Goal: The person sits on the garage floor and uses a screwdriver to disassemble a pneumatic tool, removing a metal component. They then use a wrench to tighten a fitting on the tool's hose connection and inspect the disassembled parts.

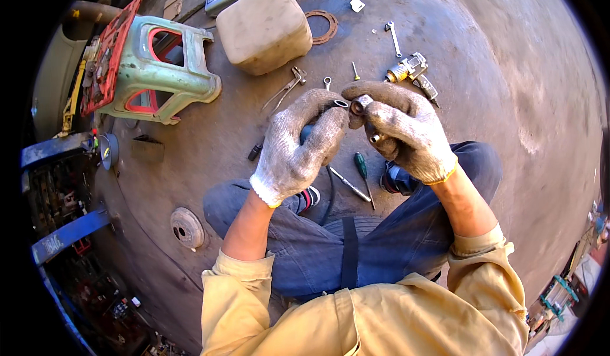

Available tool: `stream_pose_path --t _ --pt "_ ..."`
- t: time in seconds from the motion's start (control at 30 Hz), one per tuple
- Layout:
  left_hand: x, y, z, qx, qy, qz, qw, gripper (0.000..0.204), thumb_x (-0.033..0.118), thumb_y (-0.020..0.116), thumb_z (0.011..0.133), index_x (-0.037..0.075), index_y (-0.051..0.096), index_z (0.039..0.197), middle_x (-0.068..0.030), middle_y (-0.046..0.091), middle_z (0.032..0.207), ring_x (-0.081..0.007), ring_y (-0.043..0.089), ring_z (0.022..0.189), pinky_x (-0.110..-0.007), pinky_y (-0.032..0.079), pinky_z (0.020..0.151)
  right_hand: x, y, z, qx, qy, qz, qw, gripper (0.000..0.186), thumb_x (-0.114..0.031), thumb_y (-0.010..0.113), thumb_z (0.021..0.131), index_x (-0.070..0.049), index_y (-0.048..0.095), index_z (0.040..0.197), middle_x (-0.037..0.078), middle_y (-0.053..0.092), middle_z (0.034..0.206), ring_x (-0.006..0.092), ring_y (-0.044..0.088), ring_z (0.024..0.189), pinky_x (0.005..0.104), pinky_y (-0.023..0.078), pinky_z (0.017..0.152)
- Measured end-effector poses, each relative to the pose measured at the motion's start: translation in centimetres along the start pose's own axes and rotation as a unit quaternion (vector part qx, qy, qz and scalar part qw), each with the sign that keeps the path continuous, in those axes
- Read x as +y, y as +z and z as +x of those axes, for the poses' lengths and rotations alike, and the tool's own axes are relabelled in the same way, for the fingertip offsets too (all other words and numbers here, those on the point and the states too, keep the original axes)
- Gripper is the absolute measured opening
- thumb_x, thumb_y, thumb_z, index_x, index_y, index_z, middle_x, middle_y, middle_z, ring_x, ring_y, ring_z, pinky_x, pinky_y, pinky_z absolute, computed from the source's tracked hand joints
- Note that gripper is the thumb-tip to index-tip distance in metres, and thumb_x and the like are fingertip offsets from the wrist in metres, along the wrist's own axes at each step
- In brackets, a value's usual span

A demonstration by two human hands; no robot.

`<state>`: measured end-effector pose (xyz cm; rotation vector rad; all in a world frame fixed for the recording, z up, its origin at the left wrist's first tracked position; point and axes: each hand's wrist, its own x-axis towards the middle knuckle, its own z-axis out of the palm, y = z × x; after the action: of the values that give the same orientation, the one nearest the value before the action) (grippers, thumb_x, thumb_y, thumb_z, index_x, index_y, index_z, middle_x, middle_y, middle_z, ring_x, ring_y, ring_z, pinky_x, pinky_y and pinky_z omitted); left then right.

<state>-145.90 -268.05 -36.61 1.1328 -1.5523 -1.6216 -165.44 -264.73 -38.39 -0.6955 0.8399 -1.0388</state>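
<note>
Both of my hands wear dirty white knit work gloves and meet in front of me. My left hand point(298, 141) is closed around a hose; its round open end point(341, 103) pokes out by the fingertips, and a blue part shows between thumb and fingers. Pinched in my right hand point(406, 127) is a small metal fitting point(359, 106) with a round hole, almost touching the hose end. Another small metal tip point(375, 138) shows under the right fingers; the rest of it is hidden. Below the hands lie a green-handled screwdriver point(362, 168) and a silver metal bar point(349, 184).
On the floor ahead are pliers point(291, 87), an impact wrench point(410, 70), a combination wrench point(394, 40), a rusty ring point(328, 27) and a beige jerrycan point(264, 29). A green plastic stool point(190, 80) stands left, with a round metal disc point(187, 228) nearer me.
</note>
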Motion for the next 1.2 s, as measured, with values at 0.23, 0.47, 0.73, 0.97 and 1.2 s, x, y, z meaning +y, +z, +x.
stream_pose_path --t 0.23,0.47,0.73,0.97,1.2 --pt "-0.6 -1.0 -0.3 -0.036 -0.033 -0.067 0.997 0.027 0.024 0.058 0.092 0.0 0.062 0.104 0.0018 0.053 0.069 -0.0036 0.044 0.059 -0.022 0.037 0.052 -1.5 0.9 -0.2 0.024 0.001 -0.142 0.99 0.037 -0.025 0.063 0.092 0.001 0.061 0.119 0.005 0.067 0.092 0.0032 0.048 0.061 0.0183 0.036 0.05" --pt "-0.6 -1.1 -0.3 -0.041 -0.06 -0.063 0.995 0.031 0.025 0.06 0.09 -0.003 0.064 0.103 -0.0016 0.058 0.074 -0.0057 0.05 0.065 -0.023 0.041 0.057 -1.2 1.5 -0.4 0.039 -0.04 -0.152 0.987 0.035 -0.024 0.063 0.092 0.001 0.062 0.116 0.006 0.067 0.09 0.0065 0.057 0.073 0.0185 0.043 0.06" --pt "-0.9 -1.1 0.1 -0.045 -0.02 0.036 0.998 0.032 0.026 0.064 0.086 -0.005 0.065 0.096 -0.0116 0.066 0.086 -0.0164 0.062 0.076 -0.03 0.049 0.071 -0.4 2.8 -0.8 0.095 -0.087 -0.176 0.976 0.036 -0.027 0.06 0.093 0.0 0.062 0.116 0.004 0.064 0.082 0.0028 0.048 0.058 0.0162 0.035 0.049" --pt "-1.5 0.0 0.4 0.009 0.069 0.136 0.988 0.032 0.027 0.065 0.084 -0.004 0.066 0.092 -0.0156 0.067 0.079 -0.0231 0.065 0.07 -0.033 0.051 0.068 -0.9 2.8 -0.9 0.135 0.022 -0.148 0.979 0.023 -0.017 0.061 0.093 0.002 0.065 0.103 0.003 0.063 0.078 0.0047 0.053 0.064 0.0203 0.042 0.055" --pt "-2.4 0.6 0.2 0.048 0.145 0.217 0.964 0.021 0.023 0.065 0.082 0.002 0.066 0.082 -0.0158 0.06 0.064 -0.0273 0.063 0.056 -0.035 0.049 0.055 0.6 2.6 -0.5 0.123 -0.024 -0.155 0.98 0.023 -0.02 0.059 0.094 0.003 0.064 0.097 0.002 0.061 0.07 0.005 0.052 0.06 0.0217 0.042 0.053"
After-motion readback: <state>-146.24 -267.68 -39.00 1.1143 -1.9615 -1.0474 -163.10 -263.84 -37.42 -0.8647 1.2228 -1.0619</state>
